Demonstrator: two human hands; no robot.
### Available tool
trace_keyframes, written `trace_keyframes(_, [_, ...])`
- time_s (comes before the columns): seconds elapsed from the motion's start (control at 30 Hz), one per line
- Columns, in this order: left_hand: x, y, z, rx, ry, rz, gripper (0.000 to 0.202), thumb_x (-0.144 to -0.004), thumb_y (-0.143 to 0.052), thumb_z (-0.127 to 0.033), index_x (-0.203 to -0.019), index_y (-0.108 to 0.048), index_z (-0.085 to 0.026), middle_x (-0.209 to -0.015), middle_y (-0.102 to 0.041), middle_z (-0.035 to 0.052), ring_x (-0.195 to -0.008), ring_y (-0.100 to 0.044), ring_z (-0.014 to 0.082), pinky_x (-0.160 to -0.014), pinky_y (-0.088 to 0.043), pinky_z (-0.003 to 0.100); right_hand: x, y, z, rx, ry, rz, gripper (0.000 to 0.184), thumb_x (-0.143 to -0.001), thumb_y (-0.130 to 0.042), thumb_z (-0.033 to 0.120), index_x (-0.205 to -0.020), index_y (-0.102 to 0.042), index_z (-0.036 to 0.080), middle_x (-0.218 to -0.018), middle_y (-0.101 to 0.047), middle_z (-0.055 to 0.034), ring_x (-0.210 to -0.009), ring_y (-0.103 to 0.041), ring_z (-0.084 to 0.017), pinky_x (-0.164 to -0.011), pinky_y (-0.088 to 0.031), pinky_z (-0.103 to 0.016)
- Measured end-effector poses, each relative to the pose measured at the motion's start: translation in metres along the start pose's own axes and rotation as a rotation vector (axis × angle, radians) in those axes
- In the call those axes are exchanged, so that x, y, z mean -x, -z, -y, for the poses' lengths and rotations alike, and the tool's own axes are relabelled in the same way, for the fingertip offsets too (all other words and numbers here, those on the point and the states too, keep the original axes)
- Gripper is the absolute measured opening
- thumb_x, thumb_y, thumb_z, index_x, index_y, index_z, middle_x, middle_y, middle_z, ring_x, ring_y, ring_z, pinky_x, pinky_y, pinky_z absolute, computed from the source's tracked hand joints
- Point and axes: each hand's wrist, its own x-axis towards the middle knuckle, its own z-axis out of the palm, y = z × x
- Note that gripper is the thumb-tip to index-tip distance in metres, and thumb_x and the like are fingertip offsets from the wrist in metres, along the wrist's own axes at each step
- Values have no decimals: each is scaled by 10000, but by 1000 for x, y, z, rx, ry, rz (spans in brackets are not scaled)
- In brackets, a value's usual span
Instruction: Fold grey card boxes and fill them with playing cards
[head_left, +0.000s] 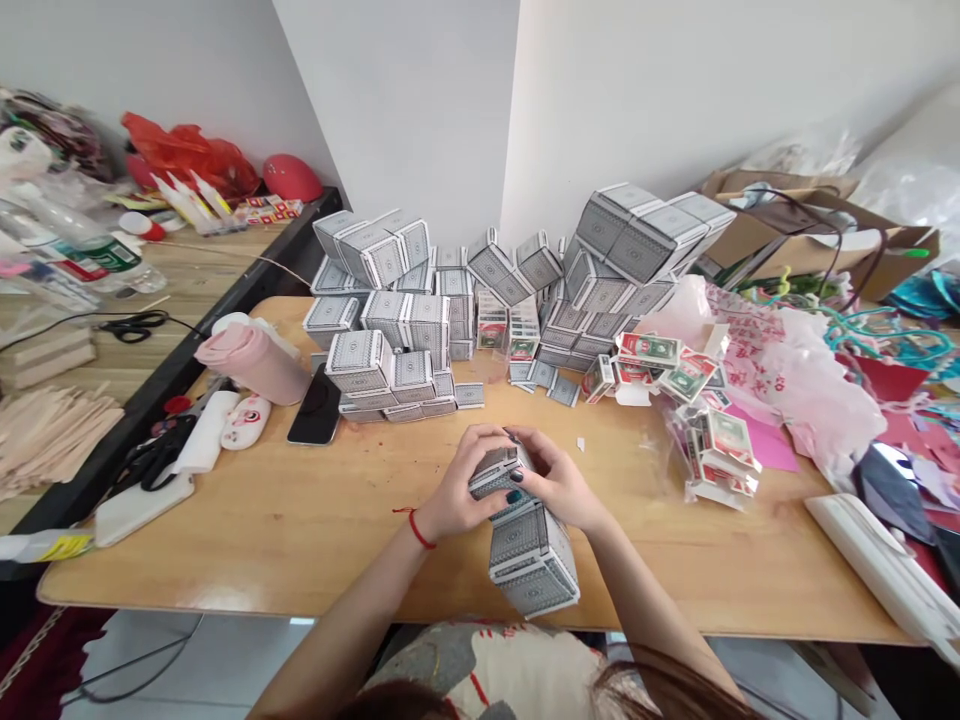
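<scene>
My left hand, with a red string on its wrist, and my right hand are both closed around a box-shaped block folded from grey-backed playing cards. The thumbs press on its near side. Just below it, toward my body, extends a stack of similar card blocks near the table's front edge. Whether the held block is joined to this stack I cannot tell. Behind my hands, many more card blocks are piled at the left and at the right.
A black phone and a pink tumbler are at the left. Opened card boxes lie to the right, beside a crumpled plastic bag and a white case. A wooden table bears these things, with a wall behind.
</scene>
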Motion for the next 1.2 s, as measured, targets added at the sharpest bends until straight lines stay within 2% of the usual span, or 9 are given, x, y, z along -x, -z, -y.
trace_keyframes(0.23, [-2, 0, -1, -7, -68, 59, 449, -780, -559, -297, -1205, -437, -223, -1291, -387, 117, -1215, -347, 257, -1015, -296, 453, 1, -3, 14, 113, -52, -14, 503, -717, -632, 412, -1146, -492, 188, -1051, -603, -68, -968, -564, -218, -844, -447, -345])
trace_keyframes(0.43, [-6, -5, -3, 44, 12, 6, 256, -800, -534, -282, -1040, -509, -198, -1147, -516, 105, -1102, -467, 221, -943, -382, 403, -2, -3, 8, 41, -73, -31, 560, -688, -649, 442, -1160, -478, 194, -1127, -574, -77, -1041, -536, -225, -904, -417, -358])
trace_keyframes(0.6, [-8, 0, -5, 36, 63, -6, 219, -794, -540, -301, -978, -541, -182, -1097, -542, 106, -1071, -484, 222, -935, -382, 398, -4, 3, 2, -44, -77, 16, 570, -717, -580, 526, -1170, -474, 196, -1160, -553, -88, -1072, -514, -228, -929, -392, -373])
trace_keyframes(0.7, [-12, 6, -6, 32, 57, -23, 202, -808, -521, -301, -965, -570, -183, -1082, -555, 100, -1053, -498, 213, -935, -380, 391, -3, 12, -7, -131, -186, 10, 542, -773, -474, 566, -1194, -460, 224, -1163, -557, -66, -1065, -519, -210, -916, -399, -380])
trace_keyframes(0.77, [-17, 9, -5, 24, 41, -41, 205, -813, -515, -303, -968, -585, -188, -1085, -557, 97, -1050, -503, 211, -937, -379, 395, -3, 15, -17, -196, -277, 60, 541, -753, -518, 554, -1185, -475, 231, -1112, -589, -51, -1030, -543, -209, -898, -410, -381])
trace_keyframes(0.87, [-25, 10, -1, 7, 12, -70, 225, -818, -508, -318, -987, -598, -200, -1155, -529, 96, -1135, -449, 225, -984, -335, 415, -2, 13, -32, -308, -403, 115, 526, -737, -503, 595, -1048, -583, 179, -961, -652, -75, -906, -601, -226, -833, -446, -387])
trace_keyframes(0.97, [-30, 8, 0, 21, 130, -79, 453, -769, -579, -341, -1191, -469, -216, -1288, -432, 109, -1218, -372, 245, -1017, -299, 427, -4, 10, -36, -269, -375, -31, 544, -747, -475, 604, -1043, -585, 162, -931, -659, -84, -857, -613, -232, -818, -450, -387])
trace_keyframes(1.07, [-29, 6, -2, 109, 325, -24, 791, -689, -662, -363, -1335, -230, -214, -1290, -419, 147, -1137, -465, 252, -945, -389, 417, -5, 9, -26, -104, -252, -98, 547, -747, -506, 569, -1124, -526, 173, -1018, -630, -83, -949, -575, -247, -852, -431, -381])
trace_keyframes(1.2, [-26, 5, -11, 150, 403, 20, 806, -607, -726, -354, -1270, -297, -192, -1170, -514, 127, -1003, -551, 230, -849, -463, 374, -3, 12, -6, 74, -43, -102, 550, -769, -493, 543, -1203, -433, 211, -1191, -524, -78, -1070, -494, -242, -916, -382, -374])
